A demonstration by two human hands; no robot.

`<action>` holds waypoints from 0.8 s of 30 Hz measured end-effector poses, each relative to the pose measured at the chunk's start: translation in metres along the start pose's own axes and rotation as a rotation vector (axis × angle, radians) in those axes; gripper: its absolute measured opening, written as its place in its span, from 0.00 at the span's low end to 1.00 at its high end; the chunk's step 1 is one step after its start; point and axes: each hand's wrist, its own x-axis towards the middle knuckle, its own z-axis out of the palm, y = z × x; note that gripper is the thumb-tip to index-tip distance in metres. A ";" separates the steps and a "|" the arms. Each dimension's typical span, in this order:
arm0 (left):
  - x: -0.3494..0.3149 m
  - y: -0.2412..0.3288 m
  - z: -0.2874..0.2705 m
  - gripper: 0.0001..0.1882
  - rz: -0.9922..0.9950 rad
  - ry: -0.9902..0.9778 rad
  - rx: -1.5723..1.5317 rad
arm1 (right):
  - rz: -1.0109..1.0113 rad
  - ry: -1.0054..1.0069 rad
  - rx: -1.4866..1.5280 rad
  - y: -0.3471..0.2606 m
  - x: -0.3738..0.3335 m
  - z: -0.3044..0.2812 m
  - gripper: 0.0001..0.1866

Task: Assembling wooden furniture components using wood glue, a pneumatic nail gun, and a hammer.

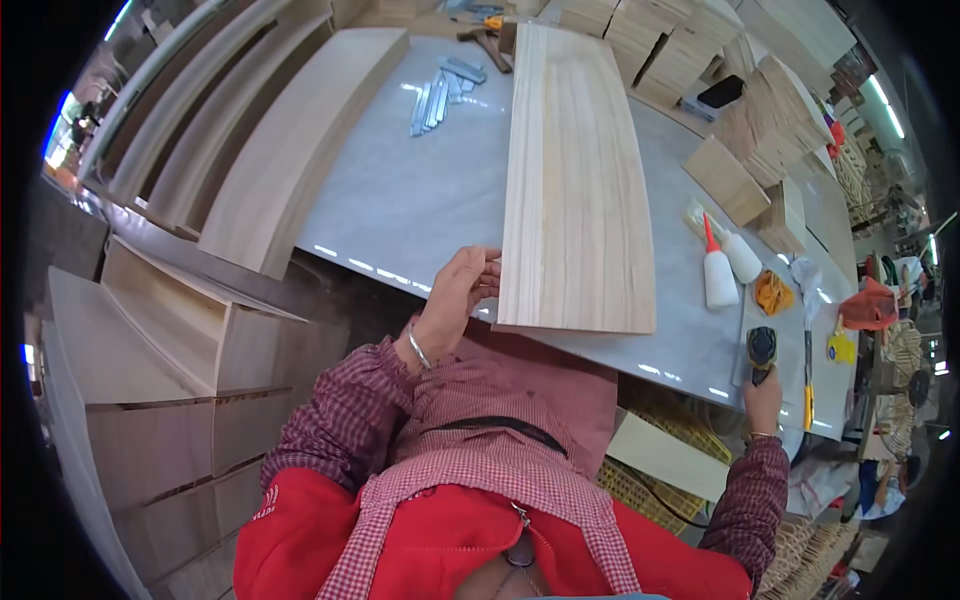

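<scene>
A long pale wooden board (580,180) lies lengthwise on the grey tabletop, its near end close to the table's front edge. My left hand (462,295) is at its near left edge, with the fingers bent and their tips against the side. How far they reach under the board cannot be seen. To the right, my right hand (763,402) is closed round the handle of a black-and-yellow power tool (762,347), seen end-on from above and apart from the board. Its exact kind is hard to make out.
Metal drawer slides (436,103) and a hammer (488,48) lie beyond the board. Right of it are white glue bottles (719,278), an orange bundle (773,293) and stacked wooden blocks (775,120). Curved wooden pieces (310,140) stand left; wooden boxes (160,450) are stacked below them.
</scene>
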 end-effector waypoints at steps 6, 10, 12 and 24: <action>0.041 0.035 0.039 0.21 -0.104 0.149 0.301 | 0.152 -0.003 -0.217 0.019 0.028 0.027 0.31; 0.059 0.043 0.060 0.22 -0.185 0.238 0.375 | 0.218 0.049 -0.200 0.014 0.043 0.039 0.31; 0.068 0.036 0.064 0.22 -0.129 0.299 0.468 | 0.261 0.046 -0.175 0.015 0.048 0.043 0.32; 0.069 0.003 0.048 0.21 -0.003 0.428 0.624 | 0.045 0.034 0.270 -0.029 0.027 0.031 0.19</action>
